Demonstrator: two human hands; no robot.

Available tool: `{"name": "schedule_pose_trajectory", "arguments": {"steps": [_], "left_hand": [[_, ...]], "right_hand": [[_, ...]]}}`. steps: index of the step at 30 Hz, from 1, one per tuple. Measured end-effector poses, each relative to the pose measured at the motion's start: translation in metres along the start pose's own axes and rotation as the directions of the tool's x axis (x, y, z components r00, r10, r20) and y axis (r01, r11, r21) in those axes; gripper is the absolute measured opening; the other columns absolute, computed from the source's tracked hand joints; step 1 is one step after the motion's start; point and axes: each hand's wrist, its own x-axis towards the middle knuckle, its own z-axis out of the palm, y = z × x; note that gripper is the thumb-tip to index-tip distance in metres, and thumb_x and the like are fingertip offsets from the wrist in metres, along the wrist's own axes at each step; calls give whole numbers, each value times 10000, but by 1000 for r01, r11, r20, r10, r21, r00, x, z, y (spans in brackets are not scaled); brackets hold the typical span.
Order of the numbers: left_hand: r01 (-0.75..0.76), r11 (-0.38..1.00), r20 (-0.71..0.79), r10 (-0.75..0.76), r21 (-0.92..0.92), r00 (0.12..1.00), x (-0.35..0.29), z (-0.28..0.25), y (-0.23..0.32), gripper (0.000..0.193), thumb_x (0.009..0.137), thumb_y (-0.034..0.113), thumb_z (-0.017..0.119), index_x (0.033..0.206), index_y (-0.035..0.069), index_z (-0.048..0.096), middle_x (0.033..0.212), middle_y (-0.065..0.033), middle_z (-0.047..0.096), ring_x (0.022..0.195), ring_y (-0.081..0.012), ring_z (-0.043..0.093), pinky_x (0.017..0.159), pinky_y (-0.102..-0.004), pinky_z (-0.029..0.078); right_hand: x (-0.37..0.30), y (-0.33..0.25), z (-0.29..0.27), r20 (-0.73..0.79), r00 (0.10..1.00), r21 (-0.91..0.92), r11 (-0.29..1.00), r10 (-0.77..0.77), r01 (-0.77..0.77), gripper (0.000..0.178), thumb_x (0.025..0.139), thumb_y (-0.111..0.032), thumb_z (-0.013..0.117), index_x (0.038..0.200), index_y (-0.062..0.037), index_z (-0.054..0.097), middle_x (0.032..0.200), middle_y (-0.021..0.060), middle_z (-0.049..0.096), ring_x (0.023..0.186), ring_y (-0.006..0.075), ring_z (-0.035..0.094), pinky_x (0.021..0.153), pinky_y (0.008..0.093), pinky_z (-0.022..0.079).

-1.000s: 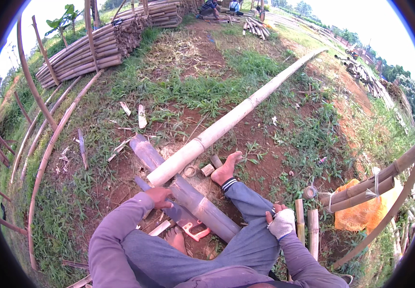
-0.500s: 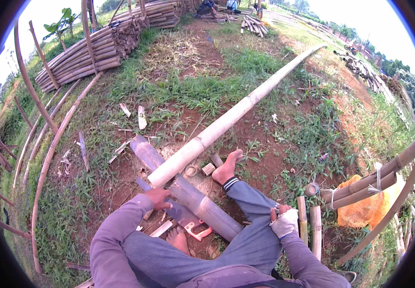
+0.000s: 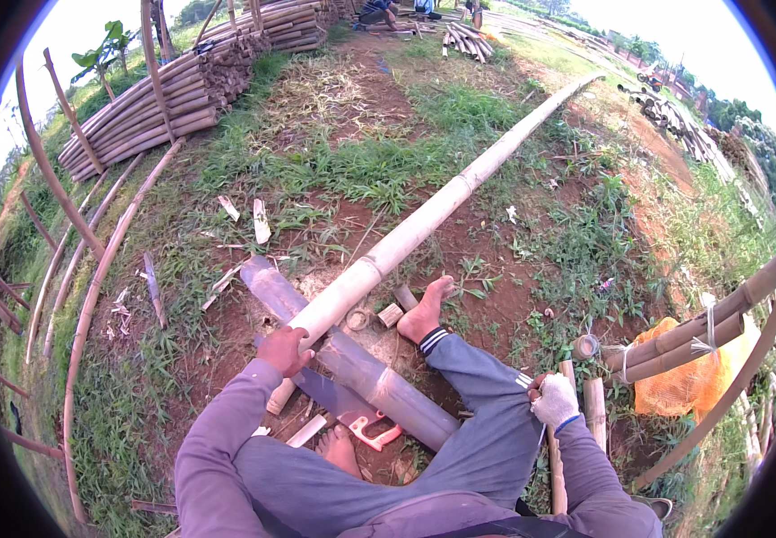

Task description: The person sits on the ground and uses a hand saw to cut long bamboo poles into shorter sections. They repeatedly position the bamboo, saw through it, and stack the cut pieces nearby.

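Observation:
A long pale bamboo pole [image 3: 419, 224] stretches from near my legs toward the far right. Its near end rests across a thick dark bamboo length [image 3: 366, 368] on the ground. My left hand [image 3: 285, 350] wraps its fingers round the pole's cut end. Just below that hand lies a handsaw [image 3: 376, 431] with an orange-red handle, its blade along the dark bamboo. On the right, my right hand [image 3: 554, 401], in a white glove with bare fingertips, pinches the cloth of my grey trouser leg [image 3: 482, 372] near the knee.
Short bamboo pieces [image 3: 390, 316] lie by my bare foot. Upright-looking cut lengths [image 3: 594, 408] stand beside my right hand. Tied bamboo poles [image 3: 688, 350] and an orange net [image 3: 666, 386] are at right. A big bamboo stack [image 3: 150, 112] lies far left. People sit far off.
My left hand has moved up from beside the saw blade onto the pole's end. My right hand still grips the trouser cloth, pulling it a little outward. The view has shifted slightly.

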Motion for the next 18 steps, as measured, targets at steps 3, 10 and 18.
{"name": "schedule_pose_trajectory", "arguments": {"steps": [3,10,18], "left_hand": [[2,1000,-97,-4,-15,995,14,-5,-3,684,907,444,833,1478,138,614,1408,-175,654,1301,-410,647,1126,-508,523],[50,999,-122,-48,15,991,53,1,27,958,828,526,880,1607,182,443,1490,-162,562,1438,-401,527,1204,-550,422],[48,999,-309,-52,-21,950,67,42,35,1055,808,517,896,1656,161,378,1525,-151,511,1453,-364,480,1238,-534,328]], "right_hand": [[1,-4,14,-142,990,-87,996,11,-23,163,907,-214,768,964,-61,779,918,211,742,911,435,724,799,563,554],[13,-19,39,-276,950,-43,985,147,-165,210,958,-251,749,954,-41,767,889,223,727,885,450,719,808,569,550],[19,-17,40,-210,970,-177,970,126,-164,226,882,-264,786,987,-65,767,1011,197,719,973,443,696,858,573,539]]}}
